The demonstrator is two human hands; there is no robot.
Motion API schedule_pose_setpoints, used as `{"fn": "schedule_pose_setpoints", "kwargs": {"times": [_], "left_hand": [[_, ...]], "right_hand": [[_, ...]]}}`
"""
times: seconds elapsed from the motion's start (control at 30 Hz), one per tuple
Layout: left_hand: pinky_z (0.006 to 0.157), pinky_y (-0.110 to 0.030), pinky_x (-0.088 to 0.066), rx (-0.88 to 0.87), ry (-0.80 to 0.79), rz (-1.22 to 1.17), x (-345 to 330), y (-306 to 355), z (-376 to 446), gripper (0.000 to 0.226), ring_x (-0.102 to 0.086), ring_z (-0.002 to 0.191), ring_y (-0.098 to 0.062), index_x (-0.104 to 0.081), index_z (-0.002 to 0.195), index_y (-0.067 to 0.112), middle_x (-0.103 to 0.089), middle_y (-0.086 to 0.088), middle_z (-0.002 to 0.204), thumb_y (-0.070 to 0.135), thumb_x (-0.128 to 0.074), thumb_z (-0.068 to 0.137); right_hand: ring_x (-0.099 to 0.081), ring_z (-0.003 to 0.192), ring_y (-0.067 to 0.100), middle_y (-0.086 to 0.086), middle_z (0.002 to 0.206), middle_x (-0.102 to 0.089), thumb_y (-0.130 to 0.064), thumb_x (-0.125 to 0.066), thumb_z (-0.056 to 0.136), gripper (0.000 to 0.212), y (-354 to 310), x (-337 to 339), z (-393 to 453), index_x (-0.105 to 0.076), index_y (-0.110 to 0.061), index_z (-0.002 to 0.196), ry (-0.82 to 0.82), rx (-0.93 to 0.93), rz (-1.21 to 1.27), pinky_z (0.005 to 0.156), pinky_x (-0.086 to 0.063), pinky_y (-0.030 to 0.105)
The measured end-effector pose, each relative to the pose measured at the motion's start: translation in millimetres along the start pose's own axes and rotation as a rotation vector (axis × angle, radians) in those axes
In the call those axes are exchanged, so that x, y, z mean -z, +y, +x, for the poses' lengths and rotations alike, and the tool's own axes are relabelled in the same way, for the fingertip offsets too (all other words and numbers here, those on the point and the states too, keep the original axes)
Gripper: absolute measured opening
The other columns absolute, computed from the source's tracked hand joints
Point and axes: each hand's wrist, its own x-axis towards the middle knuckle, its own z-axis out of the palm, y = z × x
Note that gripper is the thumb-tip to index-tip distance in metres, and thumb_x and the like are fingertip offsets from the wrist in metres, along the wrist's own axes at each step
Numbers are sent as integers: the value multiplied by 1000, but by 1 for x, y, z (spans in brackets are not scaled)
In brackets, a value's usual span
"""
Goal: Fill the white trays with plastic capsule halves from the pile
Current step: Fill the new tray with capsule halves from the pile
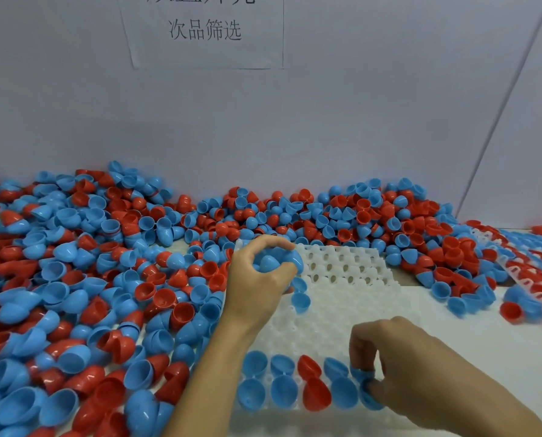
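A white tray [351, 298] with rows of round sockets lies in front of me. Its two nearest rows hold blue halves and red halves [315, 394]. My left hand [260, 279] hovers over the tray's far left corner, gripping several blue capsule halves [271, 261]; two more blue halves [300, 301] lie on the tray just below it. My right hand [399, 370] pinches a blue half [362, 373] at the right end of the filled rows. A big pile of red and blue halves [89, 279] covers the table's left and back.
A second white tray [522, 272] holding red and blue halves lies at the far right edge. Loose halves [459, 301] are scattered right of the tray. A grey wall with a printed paper sign [205, 29] stands behind the pile.
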Motion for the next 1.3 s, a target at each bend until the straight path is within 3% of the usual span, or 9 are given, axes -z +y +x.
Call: {"fn": "schedule_pose_setpoints", "kwargs": {"times": [0.2, 0.33, 0.43, 0.57, 0.63, 0.73, 0.9, 1.17, 1.3], "left_hand": [[57, -25, -58, 12, -4, -6, -1, -1, -1, 21, -68, 89, -20, -75, 81, 28, -67, 9, 103, 18, -65, 65], [58, -25, -58, 38, -7, -32, 0, 0, 0, 22, -70, 84, -14, -75, 81, 29, -67, 7, 104, 19, -65, 65], [59, -27, -59, 51, -9, -39, 0, -1, 1, 25, -71, 84, -15, -75, 84, 31, -66, 4, 107, 17, -64, 66], [62, -30, -60, 61, -41, -55, 0, -3, 1, 31, -69, 97, -22, -73, 92, 28, -66, 2, 113, 14, -62, 67], [63, -32, -61, 45, -73, -46, 0, -3, 1, 34, -69, 99, -25, -72, 97, 27, -66, 1, 112, 12, -62, 68], [65, -32, -62, 13, -106, -6, 1, -4, 1, 38, -70, 98, -22, -69, 103, 27, -69, 6, 105, 12, -64, 68], [72, -42, -64, -18, -112, 75, -1, -2, 0, 38, -70, 97, -20, -68, 106, 24, -68, 1, 110, 16, -67, 69], [64, -31, -61, -4, -52, 17, -1, -4, 0, 30, -71, 90, -25, -72, 97, 26, -63, -7, 112, 0, -66, 82], [63, -29, -60, 9, -44, -2, -2, -4, 1, 28, -70, 94, -29, -73, 94, 28, -61, -8, 117, 2, -68, 83]], "right_hand": [[-60, 86, 7, -23, 99, -60, -26, -78, 82, 25, 5, -1, -2, -62, -45, 88, -19, 40, 36, 71, -52, 20], [-60, 87, -6, -30, 94, -61, -28, -78, 82, 28, 12, 13, -4, -63, -52, 87, -13, 101, 72, 72, -54, 19], [-59, 86, -16, -26, 91, -64, -24, -75, 86, 31, 7, 29, 4, -60, -51, 83, 23, 159, 119, 75, -56, 16], [-63, 84, -5, -21, 94, -65, -29, -62, 95, 18, -11, 42, 35, -60, -47, 98, 225, 297, 229, 72, -54, 15], [-64, 83, -1, -17, 96, -66, -31, -58, 97, 15, -21, 40, 54, -65, -36, 109, 371, 341, 414, 74, -56, 19], [-66, 81, 4, -13, 90, -68, -33, -61, 95, 14, -29, 24, 72, -69, -30, 107, 469, 383, 669, 64, -52, 15], [-69, 79, 10, -3, 89, -70, -26, -70, 90, 14, -24, 9, 81, -72, -28, 104, 432, 395, 871, 62, -53, 18], [-71, 87, 8, -2, 103, -70, -18, -64, 95, 23, -18, 5, 83, -70, -31, 114, 356, 387, 1026, 70, -55, 19], [-71, 90, 7, -5, 106, -68, -13, -62, 96, 30, -17, 3, 85, -70, -38, 110, 368, 414, 1031, 72, -56, 17]]}}
